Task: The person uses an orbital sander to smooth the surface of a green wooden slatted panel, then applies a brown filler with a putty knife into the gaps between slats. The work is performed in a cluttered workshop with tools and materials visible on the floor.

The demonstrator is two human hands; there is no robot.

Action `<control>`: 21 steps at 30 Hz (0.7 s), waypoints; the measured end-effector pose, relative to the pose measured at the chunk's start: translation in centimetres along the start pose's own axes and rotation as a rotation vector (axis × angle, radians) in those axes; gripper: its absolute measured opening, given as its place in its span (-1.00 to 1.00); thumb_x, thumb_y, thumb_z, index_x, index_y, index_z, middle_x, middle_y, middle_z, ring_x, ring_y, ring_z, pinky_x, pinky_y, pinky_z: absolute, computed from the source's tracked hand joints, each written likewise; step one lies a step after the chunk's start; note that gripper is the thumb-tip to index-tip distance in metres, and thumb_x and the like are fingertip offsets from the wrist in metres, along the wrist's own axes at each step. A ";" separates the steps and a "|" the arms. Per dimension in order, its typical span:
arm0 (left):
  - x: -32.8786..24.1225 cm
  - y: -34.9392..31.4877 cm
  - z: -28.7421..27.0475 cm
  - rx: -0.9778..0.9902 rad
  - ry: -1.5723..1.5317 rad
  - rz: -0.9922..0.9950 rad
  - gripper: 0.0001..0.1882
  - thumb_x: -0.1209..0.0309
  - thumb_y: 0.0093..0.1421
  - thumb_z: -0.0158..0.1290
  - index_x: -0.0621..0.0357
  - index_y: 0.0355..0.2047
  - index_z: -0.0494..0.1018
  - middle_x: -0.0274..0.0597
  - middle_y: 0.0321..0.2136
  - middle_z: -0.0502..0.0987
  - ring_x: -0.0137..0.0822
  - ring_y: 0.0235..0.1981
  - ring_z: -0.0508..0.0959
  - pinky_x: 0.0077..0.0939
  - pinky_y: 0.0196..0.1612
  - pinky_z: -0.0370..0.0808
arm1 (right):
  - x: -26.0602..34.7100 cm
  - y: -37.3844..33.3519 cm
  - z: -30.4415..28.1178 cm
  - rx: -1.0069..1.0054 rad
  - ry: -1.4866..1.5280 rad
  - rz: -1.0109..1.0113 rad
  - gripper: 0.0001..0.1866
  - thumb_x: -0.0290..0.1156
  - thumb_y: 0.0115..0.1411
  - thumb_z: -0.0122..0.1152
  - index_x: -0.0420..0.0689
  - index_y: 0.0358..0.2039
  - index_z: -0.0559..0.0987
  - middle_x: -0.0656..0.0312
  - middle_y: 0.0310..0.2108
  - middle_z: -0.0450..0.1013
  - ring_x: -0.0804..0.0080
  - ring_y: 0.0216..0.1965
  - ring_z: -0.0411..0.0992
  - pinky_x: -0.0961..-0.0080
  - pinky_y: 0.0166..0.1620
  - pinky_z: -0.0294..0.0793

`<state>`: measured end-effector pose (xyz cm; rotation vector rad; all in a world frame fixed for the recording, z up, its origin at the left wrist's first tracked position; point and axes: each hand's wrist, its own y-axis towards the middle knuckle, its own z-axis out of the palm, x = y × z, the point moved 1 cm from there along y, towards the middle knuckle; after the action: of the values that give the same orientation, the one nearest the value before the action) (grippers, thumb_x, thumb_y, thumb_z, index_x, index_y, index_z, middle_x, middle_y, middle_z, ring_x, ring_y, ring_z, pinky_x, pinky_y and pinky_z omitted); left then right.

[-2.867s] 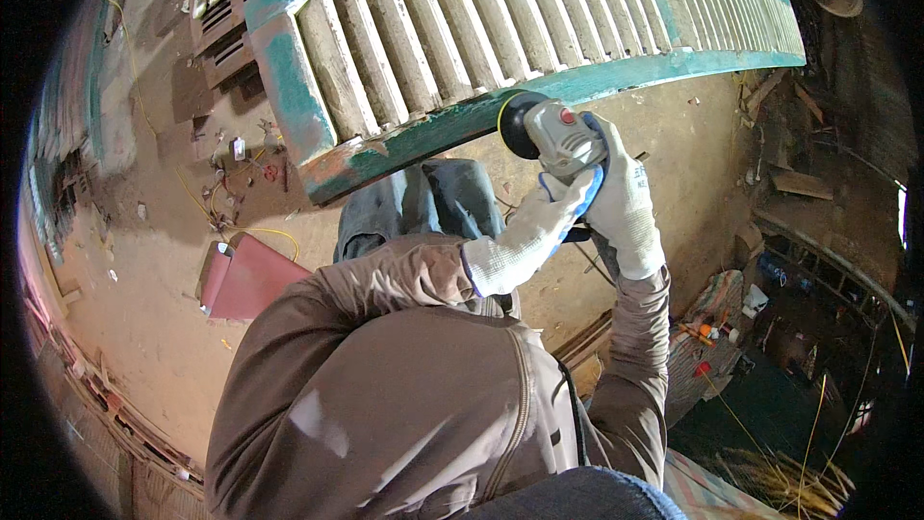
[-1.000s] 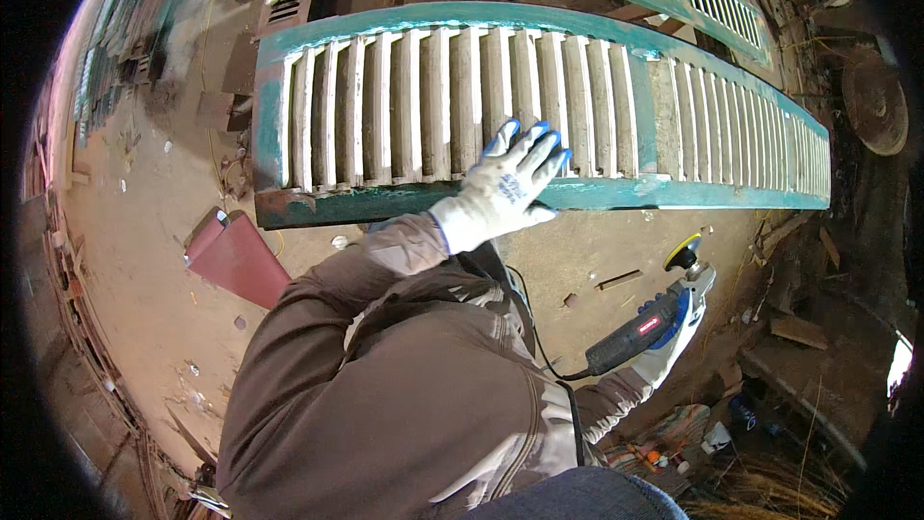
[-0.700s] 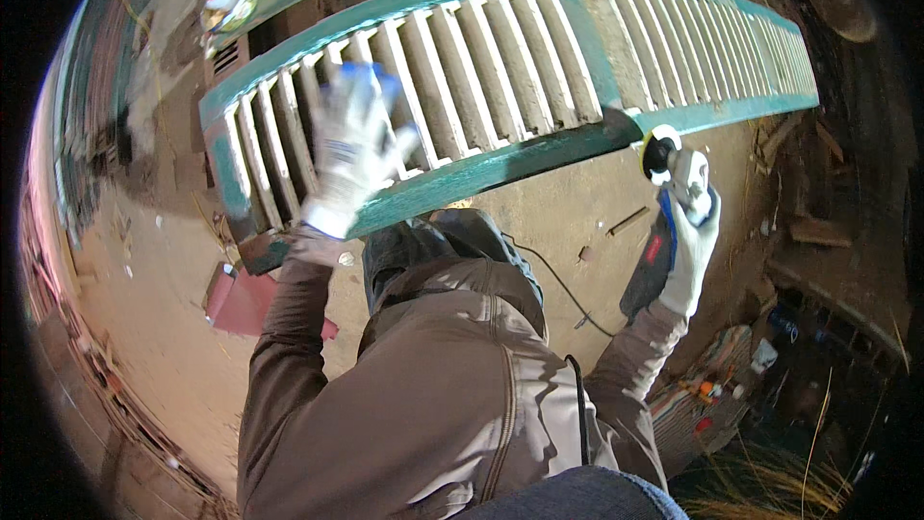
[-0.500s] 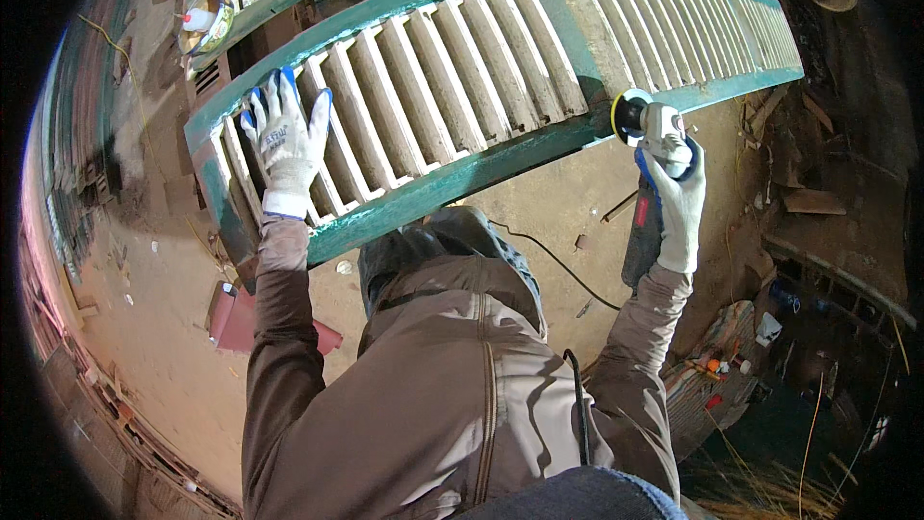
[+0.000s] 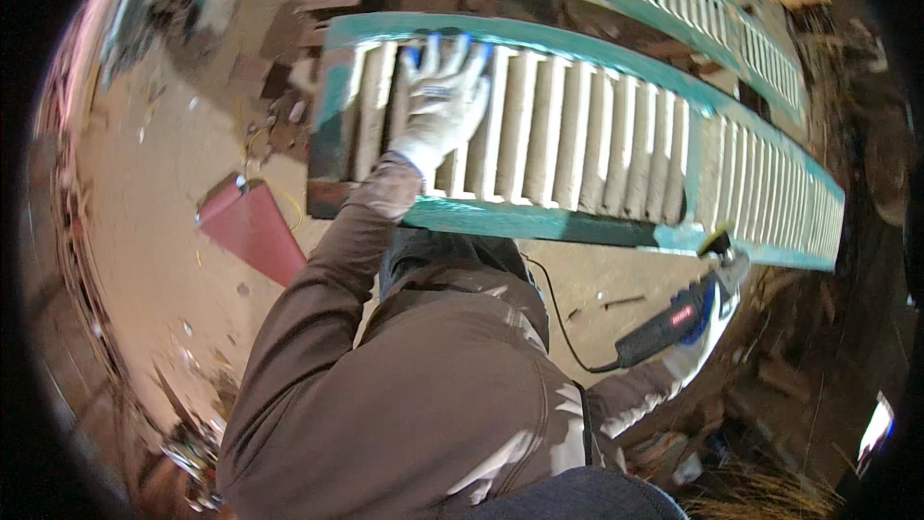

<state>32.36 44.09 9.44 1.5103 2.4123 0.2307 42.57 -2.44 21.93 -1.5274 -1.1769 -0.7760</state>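
A long louvred shutter (image 5: 539,221) lies crosswise before me, its frame green and worn, its slats pale and dusty. My left hand (image 5: 438,106), in a white glove with blue fingertips, rests flat on the slats at the left end. Its fingers are spread and reach toward the far rail. My right hand (image 5: 710,323), gloved the same way, is wrapped round a corded angle grinder (image 5: 664,329) with a dark body and a silver head. The grinder's disc, yellow-edged, is at the shutter's near rail, right of the middle crosspiece. Blur hides whether it touches.
Behind lies a second green louvred shutter (image 5: 674,0). A black cord (image 5: 553,303) runs from the grinder down past my legs. On the floor at left is a dark red folded sheet (image 5: 248,231). Scrap wood and debris (image 5: 780,366) lie at the right.
The view has turned, so the shutter now slopes down to the right. The grinder is now tilted, its body pointing lower left. My left hand still lies on the slats.
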 end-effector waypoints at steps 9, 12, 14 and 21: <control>0.2 -0.6 0.2 -0.002 -0.063 -0.016 -0.40 0.09 0.34 -0.08 0.03 0.33 0.31 0.10 0.34 0.29 0.37 0.34 0.19 0.52 0.34 -0.09 | -1.7 -3.7 2.5 -0.188 0.121 -0.066 -0.58 -0.08 0.34 0.19 -0.16 0.00 0.50 0.24 -0.44 0.48 0.48 -0.57 0.48 0.48 -0.50 0.54; 0.8 -1.6 0.5 0.178 -0.094 0.043 -0.28 -0.04 0.40 -0.23 0.03 0.46 0.09 0.22 0.46 0.03 0.45 0.43 0.00 0.39 0.43 -0.24 | -1.5 -4.9 3.6 -0.221 0.151 -0.115 -0.57 -0.05 0.35 0.16 -0.15 0.00 0.49 0.23 -0.45 0.48 0.45 -0.57 0.48 0.46 -0.51 0.55; 0.6 -3.9 -2.0 0.339 -0.081 0.108 -0.21 -0.13 0.41 -0.28 0.07 0.49 0.03 0.24 0.48 -0.04 0.44 0.46 -0.09 0.32 0.46 -0.26 | -1.5 -5.8 4.2 -0.250 0.168 -0.138 -0.57 -0.03 0.36 0.14 -0.14 -0.01 0.49 0.23 -0.46 0.48 0.44 -0.57 0.48 0.44 -0.52 0.56; 0.4 -14.2 -8.2 0.418 -0.051 0.389 -0.08 -0.25 0.34 -0.16 0.15 0.48 0.05 0.13 0.48 0.03 0.45 0.42 0.05 0.37 0.43 -0.17 | 0.8 -10.9 8.8 -0.293 0.179 -0.235 -0.52 0.07 0.37 0.08 -0.12 -0.02 0.46 0.17 -0.46 0.50 0.32 -0.56 0.51 0.34 -0.49 0.62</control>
<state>17.49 38.32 13.09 2.1333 2.1969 -0.2504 31.78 6.32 23.71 -1.5314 -1.1575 -1.2628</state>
